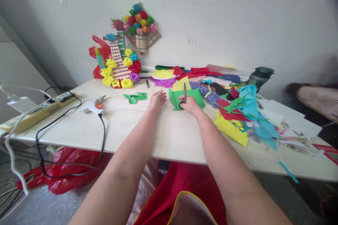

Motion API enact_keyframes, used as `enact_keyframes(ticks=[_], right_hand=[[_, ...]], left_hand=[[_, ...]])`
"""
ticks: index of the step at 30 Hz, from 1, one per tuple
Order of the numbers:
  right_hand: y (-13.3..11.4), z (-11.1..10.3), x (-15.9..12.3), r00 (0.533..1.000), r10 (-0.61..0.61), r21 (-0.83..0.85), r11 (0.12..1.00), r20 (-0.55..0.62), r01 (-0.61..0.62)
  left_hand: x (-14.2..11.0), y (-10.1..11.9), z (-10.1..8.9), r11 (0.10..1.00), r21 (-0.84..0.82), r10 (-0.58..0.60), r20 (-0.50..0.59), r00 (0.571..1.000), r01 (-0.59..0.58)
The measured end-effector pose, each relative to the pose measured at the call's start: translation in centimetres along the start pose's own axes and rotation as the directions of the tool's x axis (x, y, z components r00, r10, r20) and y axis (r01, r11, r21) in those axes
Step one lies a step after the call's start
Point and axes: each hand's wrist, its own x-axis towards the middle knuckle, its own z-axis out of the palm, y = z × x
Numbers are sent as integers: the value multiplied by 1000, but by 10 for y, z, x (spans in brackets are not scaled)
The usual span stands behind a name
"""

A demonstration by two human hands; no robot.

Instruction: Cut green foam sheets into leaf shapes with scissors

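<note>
My right hand (189, 104) grips a pair of scissors (184, 95) whose blades point away from me, over a sheet of green paper (196, 96) lying on the white table (171, 137). My left hand (157, 100) rests just left of that sheet, fingers stretched out flat on the tabletop, holding nothing. Small cut green paper leaves (136, 97) lie a little further left of my left hand.
A glue gun (93, 106) with a black cord and a power strip (39, 110) lie at the left. Paper-flower crafts (121, 66) lean on the wall behind. Coloured paper scraps (237, 112) cover the right side. A dark bottle (260, 76) stands at the back right.
</note>
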Motion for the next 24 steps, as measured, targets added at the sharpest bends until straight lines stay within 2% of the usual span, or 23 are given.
enact_keyframes(ticks=[3, 8, 14, 19, 24], right_hand=[[-3, -2, -3, 997, 76, -9, 997, 28, -75], [-12, -9, -8, 985, 162, -112, 980, -52, -167], [-15, -9, -4, 975, 224, -142, 965, 18, -219], [-13, -2, -2, 980, 176, -299, 944, 88, -143], [-20, 5, -7, 992, 106, -443, 894, 62, -68]], left_hand=[[-3, 0, 2, 999, 19, -43, 23, 999, 43], [-8, 3, 6, 994, 25, -112, 56, 992, 111], [-14, 4, 9, 983, 60, -178, 141, 974, 171], [-16, 4, 9, 977, 88, -209, 174, 962, 196], [-13, 2, 8, 980, 56, -195, 155, 968, 188]])
